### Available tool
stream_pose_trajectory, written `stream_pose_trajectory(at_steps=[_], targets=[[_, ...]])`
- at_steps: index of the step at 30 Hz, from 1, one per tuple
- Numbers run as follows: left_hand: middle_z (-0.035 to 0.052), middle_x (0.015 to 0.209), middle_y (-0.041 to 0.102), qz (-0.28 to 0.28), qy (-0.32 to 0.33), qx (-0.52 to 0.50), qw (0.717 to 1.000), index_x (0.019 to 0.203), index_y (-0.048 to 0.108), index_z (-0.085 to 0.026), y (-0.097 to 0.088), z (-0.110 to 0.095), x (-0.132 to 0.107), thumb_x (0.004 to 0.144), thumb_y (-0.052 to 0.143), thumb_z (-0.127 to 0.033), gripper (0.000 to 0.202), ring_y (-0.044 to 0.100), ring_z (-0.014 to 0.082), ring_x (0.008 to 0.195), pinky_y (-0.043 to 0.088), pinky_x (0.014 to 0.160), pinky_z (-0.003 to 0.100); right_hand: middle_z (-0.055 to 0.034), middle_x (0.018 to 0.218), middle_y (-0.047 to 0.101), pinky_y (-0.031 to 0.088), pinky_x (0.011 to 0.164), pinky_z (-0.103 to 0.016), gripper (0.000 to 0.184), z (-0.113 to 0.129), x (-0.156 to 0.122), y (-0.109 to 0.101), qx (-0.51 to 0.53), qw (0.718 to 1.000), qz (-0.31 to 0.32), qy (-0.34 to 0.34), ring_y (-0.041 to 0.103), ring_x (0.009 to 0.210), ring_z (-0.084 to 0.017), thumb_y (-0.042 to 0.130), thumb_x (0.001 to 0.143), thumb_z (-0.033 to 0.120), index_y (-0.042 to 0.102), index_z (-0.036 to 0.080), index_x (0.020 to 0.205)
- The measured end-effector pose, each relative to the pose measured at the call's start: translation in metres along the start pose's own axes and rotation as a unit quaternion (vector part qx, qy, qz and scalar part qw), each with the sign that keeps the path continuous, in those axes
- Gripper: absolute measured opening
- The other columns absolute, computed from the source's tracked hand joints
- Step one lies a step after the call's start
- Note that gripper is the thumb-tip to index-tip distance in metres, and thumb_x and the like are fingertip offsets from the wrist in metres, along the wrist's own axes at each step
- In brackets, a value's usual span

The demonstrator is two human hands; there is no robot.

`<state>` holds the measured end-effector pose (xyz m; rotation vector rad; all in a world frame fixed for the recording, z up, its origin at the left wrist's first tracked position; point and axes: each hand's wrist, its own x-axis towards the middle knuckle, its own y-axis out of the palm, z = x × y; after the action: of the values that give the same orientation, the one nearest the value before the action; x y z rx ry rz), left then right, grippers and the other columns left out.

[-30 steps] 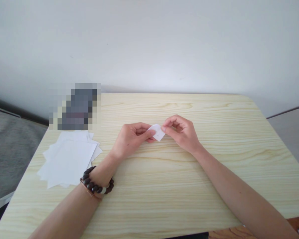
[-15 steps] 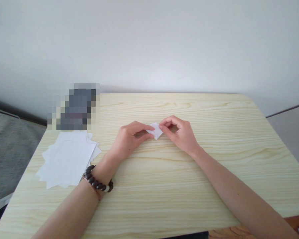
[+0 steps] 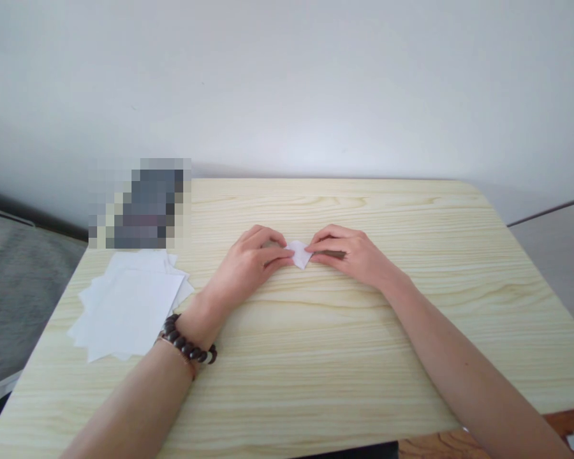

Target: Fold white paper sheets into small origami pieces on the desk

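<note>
Between my two hands is a small folded piece of white paper, turned so that one corner points toward me. My left hand pinches its left corner between thumb and fingers. On the opposite side, my right hand grips the right corner in the same way, with a gap showing between thumb and forefinger behind the pinch. The fingertips cover both side corners. Dark beads circle my left wrist.
A loose stack of white paper sheets lies at the left of the light wooden table. Behind it is a dark, pixelated rectangular object. A white wall stands along the table's back edge.
My left thumb and fingers have drawn closer together at the paper's left corner. My right fingers have straightened, and the right wrist has shifted slightly outward.
</note>
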<state>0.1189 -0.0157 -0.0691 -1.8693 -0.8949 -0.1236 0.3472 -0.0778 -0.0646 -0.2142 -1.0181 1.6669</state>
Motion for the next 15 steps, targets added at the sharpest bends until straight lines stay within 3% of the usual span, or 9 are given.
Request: stream_pose_trajectory(at_steps=[6,15], targets=[[0.009,0.094,0.068,0.005,0.022,-0.005,1.0,0.094,0.073,-0.019,-0.0003,0.001,0.0007,0.088,0.062,-0.027,0.016,0.06,0.0193,0.091,0.049,0.081,0.032,-0.0035,0.088,0.069,0.053,0.07,-0.026,0.012,-0.0044,0.0009,0.0065,-0.015,0.998,-0.052,-0.022,0.064,0.076,-0.013,0.066,0.084,0.028,0.074,0.022,0.091],[0.0093,0.1,0.068,0.03,0.021,0.024,0.999,0.097,0.072,-0.02,-0.0032,-0.0055,0.0006,0.083,0.067,-0.035,0.021,0.061,0.0214,0.093,0.05,0.082,0.034,-0.0028,0.082,0.067,0.051,0.071,-0.027,0.014,-0.0034,0.0014,0.0088,-0.002,0.998,-0.051,-0.026,0.063,0.077,-0.014,0.061,0.088,0.03,0.07,0.021,0.083]])
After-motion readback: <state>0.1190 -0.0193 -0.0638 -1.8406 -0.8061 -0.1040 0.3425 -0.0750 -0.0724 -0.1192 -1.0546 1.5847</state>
